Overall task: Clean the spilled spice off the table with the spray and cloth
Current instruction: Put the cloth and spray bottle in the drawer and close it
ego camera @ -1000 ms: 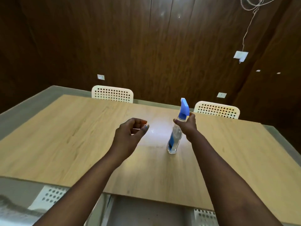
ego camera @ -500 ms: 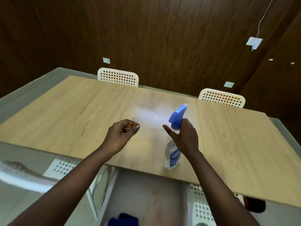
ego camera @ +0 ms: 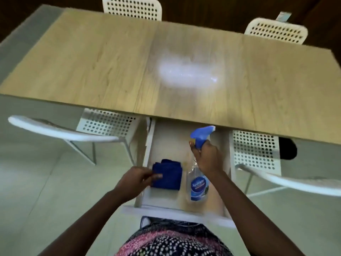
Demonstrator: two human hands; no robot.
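- The spray bottle (ego camera: 198, 183) hangs over the open drawer (ego camera: 167, 207) below the tabletop's near edge, its long axis near upright, base toward the drawer's front edge, blue nozzle (ego camera: 202, 133) pointing away toward the wooden table (ego camera: 110, 71)
- The right hand (ego camera: 206, 157) grasps the bottle's neck
- The left hand (ego camera: 136, 179) pinches the folded blue cloth (ego camera: 167, 174) in the drawer's left side
- Half a second ago the bottle was over the tabletop's near edge and the left hand held nothing
- A wet sheen (ego camera: 188, 73) sits mid-tabletop
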